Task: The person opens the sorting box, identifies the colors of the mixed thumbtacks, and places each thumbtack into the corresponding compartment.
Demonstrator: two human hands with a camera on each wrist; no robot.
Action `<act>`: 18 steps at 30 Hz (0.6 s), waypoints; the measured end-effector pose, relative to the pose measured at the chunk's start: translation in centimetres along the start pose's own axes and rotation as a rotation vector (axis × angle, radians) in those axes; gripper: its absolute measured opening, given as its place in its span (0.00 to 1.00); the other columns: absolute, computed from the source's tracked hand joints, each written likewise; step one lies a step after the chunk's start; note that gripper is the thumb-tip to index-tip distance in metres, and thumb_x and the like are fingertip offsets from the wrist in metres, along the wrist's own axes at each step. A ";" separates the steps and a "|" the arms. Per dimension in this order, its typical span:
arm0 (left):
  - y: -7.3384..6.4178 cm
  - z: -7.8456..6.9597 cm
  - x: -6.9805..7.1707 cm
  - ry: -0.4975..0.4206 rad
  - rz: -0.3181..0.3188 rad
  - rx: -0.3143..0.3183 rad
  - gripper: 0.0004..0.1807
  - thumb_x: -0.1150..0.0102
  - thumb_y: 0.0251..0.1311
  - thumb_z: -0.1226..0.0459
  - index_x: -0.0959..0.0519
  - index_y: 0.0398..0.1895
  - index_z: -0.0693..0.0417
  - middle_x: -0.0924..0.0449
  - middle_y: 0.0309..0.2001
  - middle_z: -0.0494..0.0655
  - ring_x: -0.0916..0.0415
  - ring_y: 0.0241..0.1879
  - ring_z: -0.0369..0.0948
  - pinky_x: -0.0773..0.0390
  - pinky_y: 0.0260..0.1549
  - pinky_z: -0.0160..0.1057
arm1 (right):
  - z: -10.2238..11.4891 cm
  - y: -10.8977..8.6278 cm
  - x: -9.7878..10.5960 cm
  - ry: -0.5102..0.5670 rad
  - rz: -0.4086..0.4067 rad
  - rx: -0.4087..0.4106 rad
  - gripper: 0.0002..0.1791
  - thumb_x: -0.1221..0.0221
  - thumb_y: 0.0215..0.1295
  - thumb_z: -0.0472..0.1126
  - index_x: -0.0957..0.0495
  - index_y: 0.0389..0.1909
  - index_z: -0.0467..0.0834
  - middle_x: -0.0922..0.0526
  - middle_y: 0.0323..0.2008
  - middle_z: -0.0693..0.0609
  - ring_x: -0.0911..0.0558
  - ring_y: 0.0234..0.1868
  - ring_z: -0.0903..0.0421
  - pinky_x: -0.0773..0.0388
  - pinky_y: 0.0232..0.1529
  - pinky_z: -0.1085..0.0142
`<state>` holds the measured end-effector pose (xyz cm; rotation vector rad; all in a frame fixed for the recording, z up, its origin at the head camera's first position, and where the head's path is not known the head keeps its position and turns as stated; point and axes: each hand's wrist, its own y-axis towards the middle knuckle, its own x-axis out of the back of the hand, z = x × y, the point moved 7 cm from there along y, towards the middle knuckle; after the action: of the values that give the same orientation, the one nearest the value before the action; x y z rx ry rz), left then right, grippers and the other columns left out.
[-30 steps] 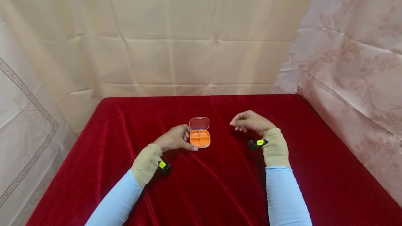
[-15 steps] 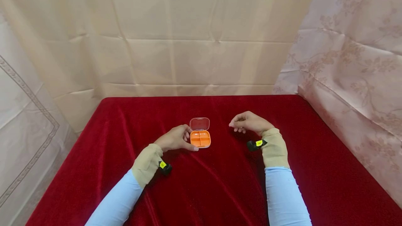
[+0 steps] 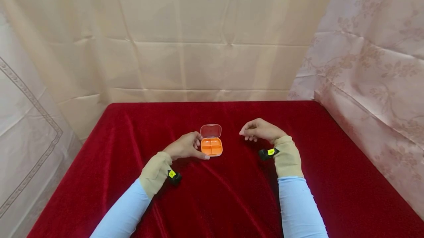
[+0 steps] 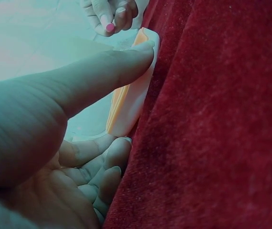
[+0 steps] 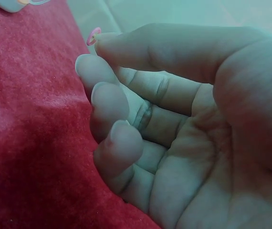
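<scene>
An orange pill box (image 3: 212, 147) with four small compartments lies on the red cloth, its clear lid (image 3: 211, 131) raised at the back. My left hand (image 3: 185, 146) grips the box from the left, thumb along its near side and fingers by its far left corner. In the left wrist view the thumb presses on the white side of the pill box (image 4: 135, 98). To the right of the box, my right hand (image 3: 261, 129) pinches a small round pink pill (image 5: 93, 36) between thumb and index finger. The other fingers of that hand curl loosely.
A red velvet cloth (image 3: 228, 197) with soft folds covers the table. Beige curtains (image 3: 212, 39) hang behind its far edge, and a flower-patterned curtain (image 3: 377, 68) hangs along the right side.
My right hand, with the pink pill in its fingers, has drifted slightly left toward the pill box. The left hand and the box stay in place.
</scene>
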<state>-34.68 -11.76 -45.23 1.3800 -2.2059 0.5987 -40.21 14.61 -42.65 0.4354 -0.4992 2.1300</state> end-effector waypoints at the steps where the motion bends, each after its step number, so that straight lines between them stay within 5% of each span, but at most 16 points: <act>1: 0.0 0.0 0.0 0.001 0.000 0.000 0.35 0.16 0.46 0.58 0.26 0.53 0.61 0.26 0.41 0.49 0.29 0.40 0.42 0.26 0.42 0.38 | 0.0 0.0 0.0 0.000 -0.001 -0.003 0.12 0.39 0.73 0.37 0.16 0.47 0.31 0.16 0.31 0.47 0.20 0.33 0.54 0.24 0.31 0.65; 18: 0.0 -0.1 0.0 0.013 0.001 0.000 0.36 0.15 0.45 0.58 0.26 0.53 0.61 0.25 0.40 0.48 0.29 0.40 0.42 0.26 0.42 0.38 | 1.1 0.1 -0.8 -0.022 0.022 0.007 0.12 0.40 0.73 0.35 0.17 0.48 0.29 0.16 0.32 0.47 0.20 0.33 0.54 0.25 0.31 0.66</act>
<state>-34.66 -11.73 -45.16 1.3712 -2.1965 0.6066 -39.68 13.45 -42.11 0.4599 -0.5113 2.1504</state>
